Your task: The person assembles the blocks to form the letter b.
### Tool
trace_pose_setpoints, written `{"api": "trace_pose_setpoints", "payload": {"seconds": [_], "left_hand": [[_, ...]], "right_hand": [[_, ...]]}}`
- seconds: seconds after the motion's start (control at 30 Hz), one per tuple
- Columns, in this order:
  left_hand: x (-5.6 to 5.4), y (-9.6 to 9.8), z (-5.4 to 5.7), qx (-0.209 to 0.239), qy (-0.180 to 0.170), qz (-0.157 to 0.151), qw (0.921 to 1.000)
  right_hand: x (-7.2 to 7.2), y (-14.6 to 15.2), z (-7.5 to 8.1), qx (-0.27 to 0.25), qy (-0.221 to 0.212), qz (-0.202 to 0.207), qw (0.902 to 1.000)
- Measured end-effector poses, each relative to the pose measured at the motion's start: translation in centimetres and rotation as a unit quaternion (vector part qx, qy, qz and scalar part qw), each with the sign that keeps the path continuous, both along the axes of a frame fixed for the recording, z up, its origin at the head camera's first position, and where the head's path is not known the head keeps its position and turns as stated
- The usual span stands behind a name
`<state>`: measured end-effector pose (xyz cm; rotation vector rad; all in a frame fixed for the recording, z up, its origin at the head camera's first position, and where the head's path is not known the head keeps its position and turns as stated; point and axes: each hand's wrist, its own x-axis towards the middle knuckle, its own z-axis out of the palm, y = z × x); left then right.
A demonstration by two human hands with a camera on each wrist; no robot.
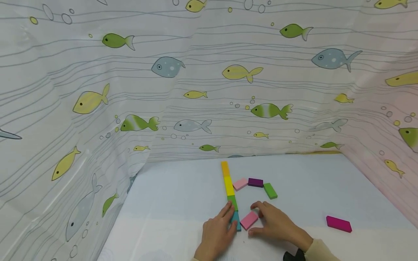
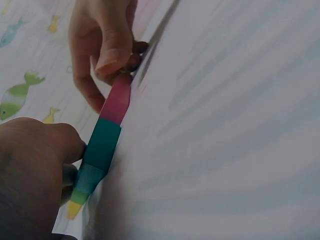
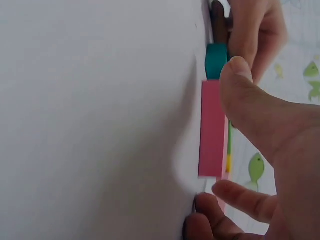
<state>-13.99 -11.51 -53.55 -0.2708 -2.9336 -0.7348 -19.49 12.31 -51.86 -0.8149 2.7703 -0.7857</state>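
A straight row of flat blocks runs away from me: an orange block (image 1: 225, 168), a yellow block (image 1: 229, 185), a green block (image 1: 232, 202) and a teal block (image 1: 238, 225). My left hand (image 1: 217, 232) rests along its near end, fingers on the green and teal blocks. A pink block (image 1: 249, 220) lies slanted, one corner against the teal block. Around its outer end my right hand (image 1: 275, 223) is spread, thumb and fingers apart. In the right wrist view the thumb (image 3: 240, 80) overlaps the pink block (image 3: 212, 130), its contact unclear; the other fingers are off its end.
A light pink block (image 1: 240, 184), a purple block (image 1: 255, 182) and a second green block (image 1: 270, 191) curve off the row's right side. A magenta block (image 1: 339, 224) lies alone at the right. A fish-printed curtain (image 1: 202, 105) surrounds the white table (image 1: 163, 203).
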Motion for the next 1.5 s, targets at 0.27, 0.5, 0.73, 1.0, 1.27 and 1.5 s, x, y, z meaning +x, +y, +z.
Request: {"api": "trace_pose_setpoints", "payload": {"seconds": [0.27,0.5,0.73,1.0,1.27,1.5], "left_hand": [[-0.1,0.0,-0.1,-0.006,0.021,-0.001,0.9998],[0.0,0.0,-0.1,-0.001,0.018,-0.005,0.9998],[0.1,0.2,-0.1,0.016,-0.002,-0.007,0.9999],[0.1,0.0,-0.2,0.008,-0.002,-0.005,0.9999],[0.0,-0.2,-0.3,0.012,-0.003,-0.004,0.9999],[0.0,-0.1,-0.2,0.022,-0.007,-0.008,0.9997]], "right_hand": [[-0.1,4.5,0.4,-0.013,-0.018,-0.030,0.9993],[-0.8,8.0,0.9,0.051,0.084,-0.117,0.9883],[-1.2,12.1,0.2,0.109,0.105,-0.194,0.9692],[-1.1,14.0,-0.9,0.088,0.101,-0.195,0.9716],[-1.2,14.1,-0.9,0.062,0.100,-0.200,0.9727],[-0.9,15.2,-0.5,0.083,0.090,-0.223,0.9671]]}}
